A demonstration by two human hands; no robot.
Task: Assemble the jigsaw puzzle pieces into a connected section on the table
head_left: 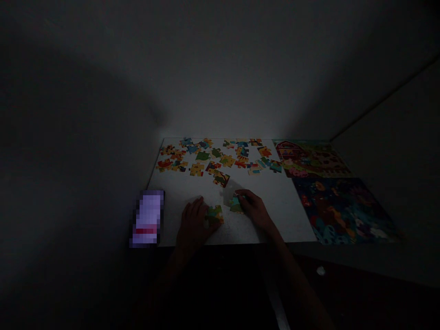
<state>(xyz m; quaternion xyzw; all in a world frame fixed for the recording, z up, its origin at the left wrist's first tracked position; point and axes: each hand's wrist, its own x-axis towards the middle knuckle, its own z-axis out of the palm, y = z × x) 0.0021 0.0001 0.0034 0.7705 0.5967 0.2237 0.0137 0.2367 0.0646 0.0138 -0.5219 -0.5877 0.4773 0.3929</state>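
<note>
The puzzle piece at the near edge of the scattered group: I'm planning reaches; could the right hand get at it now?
Probably yes: bare white tabletop lies between the right hand and that puzzle piece, though the fingers are on a green piece.

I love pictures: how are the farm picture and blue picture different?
The farm picture has a red barn; no barn shows on the blue picture. The farm picture looks brighter, the blue picture darker. The farm picture lies farther away, the blue picture nearer. Both lie flat.

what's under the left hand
A green-and-yellow jigsaw piece shows partly between the thumb and fingers of the left hand; its covered edge and anything beneath the palm cannot be seen.
</note>
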